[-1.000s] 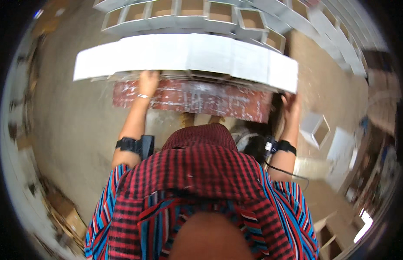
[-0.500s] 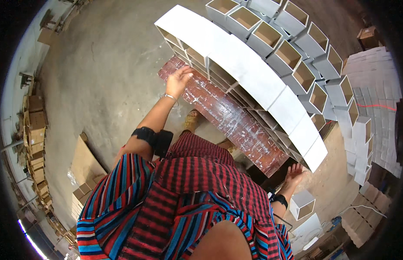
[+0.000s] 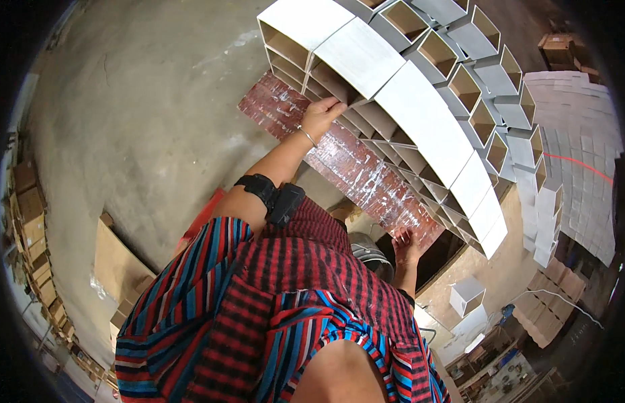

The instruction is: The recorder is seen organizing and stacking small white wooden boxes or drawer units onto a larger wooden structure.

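Our left hand (image 3: 320, 119) bends its fingers at the edge of a white, rectangular, open-fronted box (image 3: 359, 57), stacked along a long, red-brown, paint-streaked board (image 3: 363, 174); whether they grip, we cannot tell. Our right hand (image 3: 406, 248) is half open by the board's near end.

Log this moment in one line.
left hand: at openings of white boxes | right hand: by right end of red board | white boxes: stacked

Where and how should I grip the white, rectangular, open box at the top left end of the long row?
Probably the thin upper rim of the white box, coming from the near side: its open front faces that way, so the left hand could hook inside.
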Demonstrator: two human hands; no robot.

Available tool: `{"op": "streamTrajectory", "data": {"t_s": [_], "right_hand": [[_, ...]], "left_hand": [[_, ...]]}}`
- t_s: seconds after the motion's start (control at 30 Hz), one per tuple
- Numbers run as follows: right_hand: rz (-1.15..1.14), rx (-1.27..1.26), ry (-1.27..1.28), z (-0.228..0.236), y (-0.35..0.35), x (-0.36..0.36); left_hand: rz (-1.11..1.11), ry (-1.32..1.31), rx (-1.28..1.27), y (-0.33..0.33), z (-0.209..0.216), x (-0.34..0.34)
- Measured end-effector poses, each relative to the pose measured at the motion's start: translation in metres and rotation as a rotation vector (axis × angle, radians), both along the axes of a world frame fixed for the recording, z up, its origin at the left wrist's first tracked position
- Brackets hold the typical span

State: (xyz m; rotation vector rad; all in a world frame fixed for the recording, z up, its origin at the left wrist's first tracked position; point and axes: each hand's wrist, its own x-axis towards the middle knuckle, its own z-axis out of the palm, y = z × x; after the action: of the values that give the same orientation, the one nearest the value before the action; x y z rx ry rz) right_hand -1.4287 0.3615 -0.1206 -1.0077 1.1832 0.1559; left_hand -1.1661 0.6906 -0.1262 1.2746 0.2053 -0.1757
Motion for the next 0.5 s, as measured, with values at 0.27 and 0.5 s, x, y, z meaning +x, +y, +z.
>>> {"op": "streamTrajectory", "data": {"t_s": [0.27,0.5], "right_hand": [[0.029,-0.066,0.038,0.006,-0.001,-0.007],[0.04,-0.088,-0.001,0.018,-0.008,0.011]], "left_hand": [[0.038,-0.082,0.231,-0.004,0.004,0.002],[0.103,-0.121,0.195,-0.004,0.005,0.002]]}}
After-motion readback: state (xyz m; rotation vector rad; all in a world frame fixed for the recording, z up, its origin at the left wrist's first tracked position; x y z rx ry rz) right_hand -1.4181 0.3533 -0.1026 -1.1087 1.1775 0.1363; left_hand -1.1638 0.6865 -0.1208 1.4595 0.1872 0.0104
